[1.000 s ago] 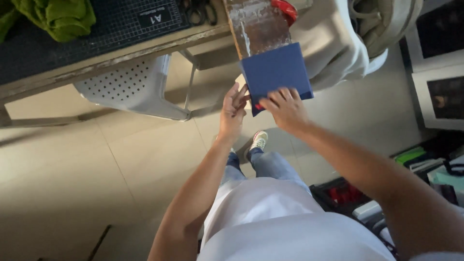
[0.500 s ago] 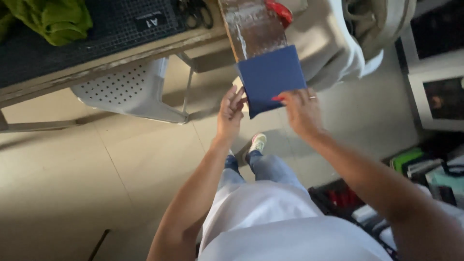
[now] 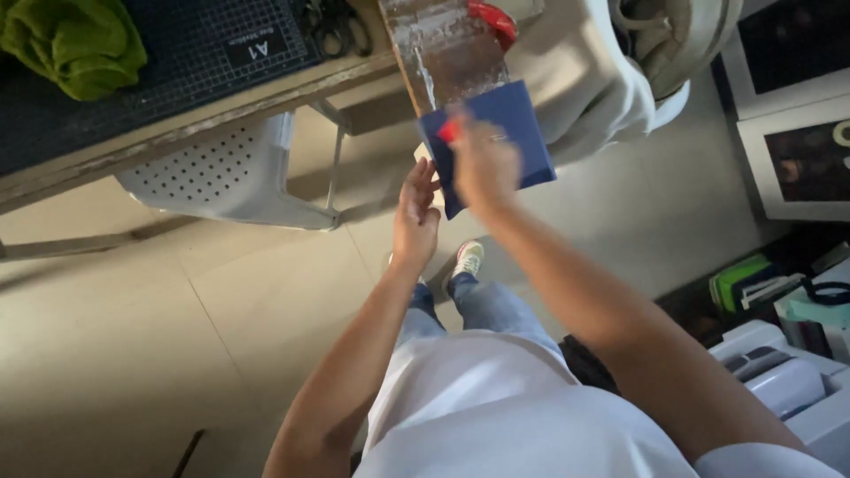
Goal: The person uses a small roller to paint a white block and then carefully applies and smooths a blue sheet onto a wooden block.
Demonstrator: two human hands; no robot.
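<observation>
A blue square sheet (image 3: 524, 133) lies against the lower end of a worn wooden plank (image 3: 447, 49) that sticks out from the table. My left hand (image 3: 416, 211) is at the sheet's lower left edge, fingers up against it, gripping that edge. My right hand (image 3: 482, 164) lies over the face of the sheet and is blurred by motion. A small red thing (image 3: 450, 131) shows at its fingertips. Another red object (image 3: 492, 18) sits at the plank's upper end, partly hidden.
A table with a dark cutting mat (image 3: 177, 53), a green cloth (image 3: 75, 44) and scissors (image 3: 335, 25) runs along the top. A white perforated chair (image 3: 221, 173) stands under it. Beige fabric (image 3: 584, 80) hangs at the right. Framed panels (image 3: 797, 133) and boxes (image 3: 779, 372) crowd the right side.
My right hand slid up from the sheet's lower edge onto its face, carrying the small red thing. The left hand stayed at the left edge.
</observation>
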